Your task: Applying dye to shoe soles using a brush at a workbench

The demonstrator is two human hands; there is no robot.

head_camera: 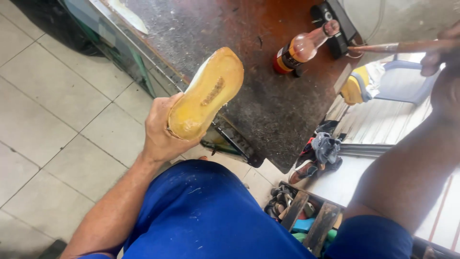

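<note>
Nearest, above the blue-clad knees (pixel 201 216), the left hand (pixel 160 129) is wrapped around the heel end of a shoe (pixel 208 91), sole up. Fingers curl under the heel and the thumb lies along its near edge. The tan sole tilts away from the hand toward the table, with a dark worn strip down its middle and a pale upper showing along its far-left edge.

Beyond the shoe's toe is the table (pixel 268 110), dark and stained. Farther out from the left hand, to its right, a bottle (pixel 299 48) with reddish liquid stands on the table, and a black box (pixel 335 24) sits just behind it.

The right hand (pixel 441 52) is raised at the far right edge, well apart from the shoe. It pinches a thin rod (pixel 383 47) whose tip points left toward the bottle's neck. The fingers look closed on it, though the hand is partly cut off by the frame.

Below the right forearm, a wooden crate (pixel 306 220) of odd shoes sits on the floor.

Risks, as I judge them: the grip covers only the heel, so pressure on the toe end could twist the shoe loose. The rod's tip sits close to the bottle and a careless swing could knock it over. The sole hangs off the table, with nothing under it.
</note>
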